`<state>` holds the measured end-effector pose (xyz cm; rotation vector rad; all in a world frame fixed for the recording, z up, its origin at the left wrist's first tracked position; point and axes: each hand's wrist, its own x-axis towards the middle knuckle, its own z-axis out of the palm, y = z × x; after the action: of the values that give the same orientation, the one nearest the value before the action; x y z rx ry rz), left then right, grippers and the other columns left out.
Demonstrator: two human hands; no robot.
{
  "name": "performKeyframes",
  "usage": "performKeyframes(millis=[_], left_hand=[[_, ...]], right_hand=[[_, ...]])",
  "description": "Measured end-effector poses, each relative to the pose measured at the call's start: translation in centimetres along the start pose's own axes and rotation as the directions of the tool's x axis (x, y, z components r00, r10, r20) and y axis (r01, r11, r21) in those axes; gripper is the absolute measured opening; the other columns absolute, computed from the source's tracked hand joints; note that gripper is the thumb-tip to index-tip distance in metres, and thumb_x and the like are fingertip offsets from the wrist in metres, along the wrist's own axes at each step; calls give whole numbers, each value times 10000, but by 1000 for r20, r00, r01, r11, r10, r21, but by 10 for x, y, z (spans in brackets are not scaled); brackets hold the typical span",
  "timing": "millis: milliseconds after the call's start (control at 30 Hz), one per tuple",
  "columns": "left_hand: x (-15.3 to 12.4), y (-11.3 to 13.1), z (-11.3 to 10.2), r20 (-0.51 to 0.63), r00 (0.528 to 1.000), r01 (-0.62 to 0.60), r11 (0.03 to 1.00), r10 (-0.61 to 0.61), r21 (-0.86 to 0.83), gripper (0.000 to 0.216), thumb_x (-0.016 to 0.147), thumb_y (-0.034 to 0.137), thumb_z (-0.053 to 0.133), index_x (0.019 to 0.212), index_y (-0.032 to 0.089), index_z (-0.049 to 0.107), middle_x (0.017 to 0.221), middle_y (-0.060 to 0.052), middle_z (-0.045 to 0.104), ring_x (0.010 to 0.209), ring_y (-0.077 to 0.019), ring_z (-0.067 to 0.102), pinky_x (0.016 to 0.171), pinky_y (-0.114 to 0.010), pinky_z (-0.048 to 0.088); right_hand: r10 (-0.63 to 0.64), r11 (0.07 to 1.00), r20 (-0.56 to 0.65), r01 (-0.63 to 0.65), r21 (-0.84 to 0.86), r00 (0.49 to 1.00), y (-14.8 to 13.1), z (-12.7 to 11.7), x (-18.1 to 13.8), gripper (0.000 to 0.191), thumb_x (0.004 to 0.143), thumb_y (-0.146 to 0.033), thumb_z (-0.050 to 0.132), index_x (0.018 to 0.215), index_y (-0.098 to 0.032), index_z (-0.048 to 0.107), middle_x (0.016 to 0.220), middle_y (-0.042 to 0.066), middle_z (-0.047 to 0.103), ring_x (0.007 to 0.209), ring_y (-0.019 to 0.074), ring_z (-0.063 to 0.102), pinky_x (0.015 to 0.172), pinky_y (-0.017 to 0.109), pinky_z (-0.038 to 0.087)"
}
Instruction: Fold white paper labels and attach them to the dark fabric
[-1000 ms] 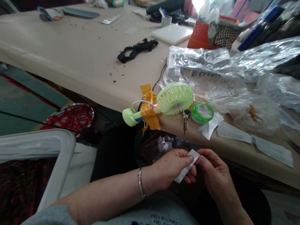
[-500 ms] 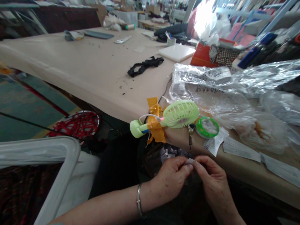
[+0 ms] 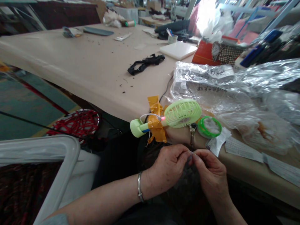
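My left hand (image 3: 170, 170) and my right hand (image 3: 211, 173) meet in front of the table edge, thumbs and forefingers pinched together. Between the fingertips shows a sliver of a small white piece (image 3: 191, 152), paper or cloth; most of it is hidden. Just beyond the hands, a thin metal tool with a dark top (image 3: 192, 134) hangs at the table edge. Beside it stands a round green-rimmed tub (image 3: 209, 127) with white stuff inside. A light green hand fan (image 3: 184, 113) is fixed to the edge with orange tape (image 3: 155, 120).
Clear plastic bags (image 3: 211, 84) cover the table's right side, near printed paper strips (image 3: 243, 150). A black strip of cloth (image 3: 145, 64) lies on the tabletop (image 3: 93, 68). At lower left stands a white bin (image 3: 75, 156), with a basket of red strips (image 3: 77, 123) behind it.
Both hands have risen slightly and drawn closer at the fingertips. The white piece, plainly visible before, is now almost covered by the fingers.
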<state>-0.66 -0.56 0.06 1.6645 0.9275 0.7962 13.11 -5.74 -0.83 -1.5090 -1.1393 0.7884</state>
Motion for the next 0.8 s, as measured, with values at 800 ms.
performKeyframes(millis=[800], left_hand=[[10,3,0,-11,1000,19,999,-19,-45,264,894,189,471,681,165,625,632,30,599,608,-77,536,605,-171,405]], right_hand=[[-29,999,-16,30,42,999,8,2,6,98,855,-280,607,803,-198,625,638,-20,584,620,123,563,584,229,455]])
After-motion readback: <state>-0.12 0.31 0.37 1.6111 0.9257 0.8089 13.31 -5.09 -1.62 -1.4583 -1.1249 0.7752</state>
